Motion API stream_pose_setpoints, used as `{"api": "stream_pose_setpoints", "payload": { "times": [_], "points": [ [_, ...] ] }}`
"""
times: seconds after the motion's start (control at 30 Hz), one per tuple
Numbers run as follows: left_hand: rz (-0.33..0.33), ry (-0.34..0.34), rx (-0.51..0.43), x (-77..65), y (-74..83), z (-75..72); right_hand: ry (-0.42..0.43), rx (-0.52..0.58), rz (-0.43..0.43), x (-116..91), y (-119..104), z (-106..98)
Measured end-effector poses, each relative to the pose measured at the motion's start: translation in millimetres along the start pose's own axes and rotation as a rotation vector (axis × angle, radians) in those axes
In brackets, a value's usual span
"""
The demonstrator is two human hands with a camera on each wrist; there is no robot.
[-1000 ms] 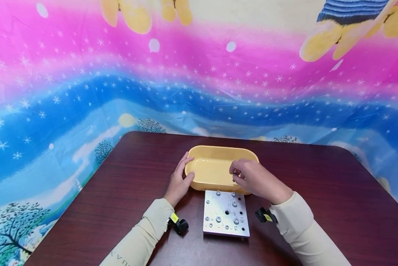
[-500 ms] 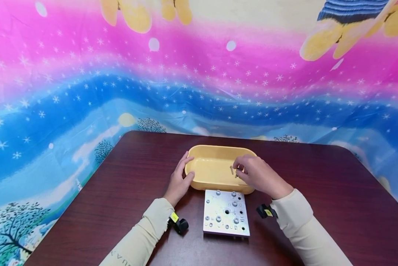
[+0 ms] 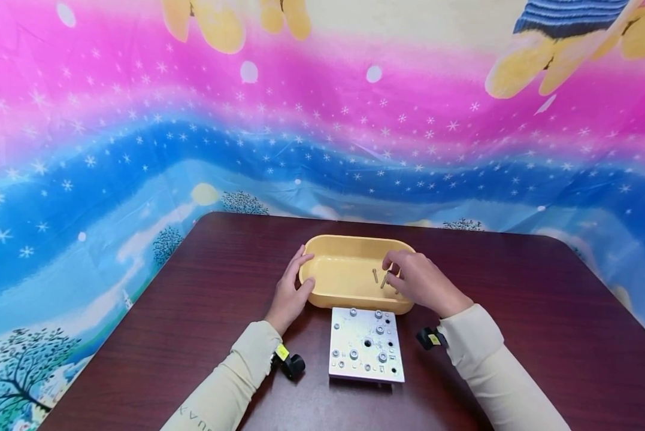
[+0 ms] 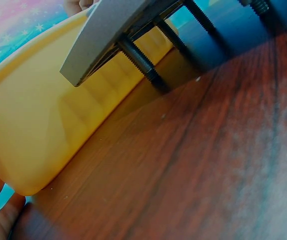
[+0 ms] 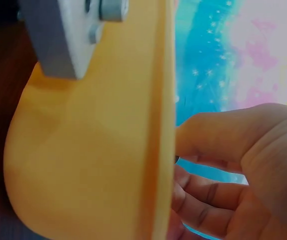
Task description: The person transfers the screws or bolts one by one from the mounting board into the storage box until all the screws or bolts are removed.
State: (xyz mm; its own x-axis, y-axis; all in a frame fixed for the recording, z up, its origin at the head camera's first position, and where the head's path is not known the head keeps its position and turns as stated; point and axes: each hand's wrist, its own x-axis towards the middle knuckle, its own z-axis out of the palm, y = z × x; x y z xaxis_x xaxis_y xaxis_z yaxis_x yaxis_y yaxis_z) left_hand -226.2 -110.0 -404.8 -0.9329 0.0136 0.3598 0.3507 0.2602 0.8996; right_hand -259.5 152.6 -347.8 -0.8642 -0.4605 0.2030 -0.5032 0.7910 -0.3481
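By the left hand (image 3: 290, 293), the tray (image 3: 335, 274) is being gripped at its left end. By the right hand (image 3: 421, 278), the tray's right end is being overhung, bent fingers hovering at the screws (image 3: 375, 276); whether one is being pinched cannot be told. Open tray floor is being left between the hands. The plate (image 3: 349, 338) is standing just beside the near wall, bolts (image 4: 138, 59) jutting beneath. Room is being left across the table (image 3: 220, 269) on both sides.
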Motion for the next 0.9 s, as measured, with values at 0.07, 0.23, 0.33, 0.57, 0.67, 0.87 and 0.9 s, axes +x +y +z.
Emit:
{"api": "stream_pose_setpoints", "payload": {
  "times": [0.07,0.23,0.33,0.57,0.67,0.87,0.9],
  "points": [
    [-0.003,0.002,0.001,0.0,0.5,0.2,0.008,-0.004,0.000,1,3,1],
    [-0.003,-0.002,0.009,0.2,1.2,-0.4,0.028,-0.009,0.019,3,9,4],
    [-0.004,-0.011,0.016,0.5,0.8,-1.1,0.031,-0.010,0.035,3,12,5],
    [-0.005,-0.015,0.016,0.4,-0.5,-1.6,0.031,-0.006,0.040,4,17,9],
    [-0.008,-0.017,0.013,0.4,-0.9,-1.3,0.023,-0.013,0.051,5,19,12],
    [0.003,-0.027,0.023,6.1,-20.6,0.7,0.015,-0.033,0.066,5,20,15],
    [0.004,-0.028,0.028,8.1,-27.1,1.3,0.017,-0.035,0.067,6,21,16]
  ]
}}
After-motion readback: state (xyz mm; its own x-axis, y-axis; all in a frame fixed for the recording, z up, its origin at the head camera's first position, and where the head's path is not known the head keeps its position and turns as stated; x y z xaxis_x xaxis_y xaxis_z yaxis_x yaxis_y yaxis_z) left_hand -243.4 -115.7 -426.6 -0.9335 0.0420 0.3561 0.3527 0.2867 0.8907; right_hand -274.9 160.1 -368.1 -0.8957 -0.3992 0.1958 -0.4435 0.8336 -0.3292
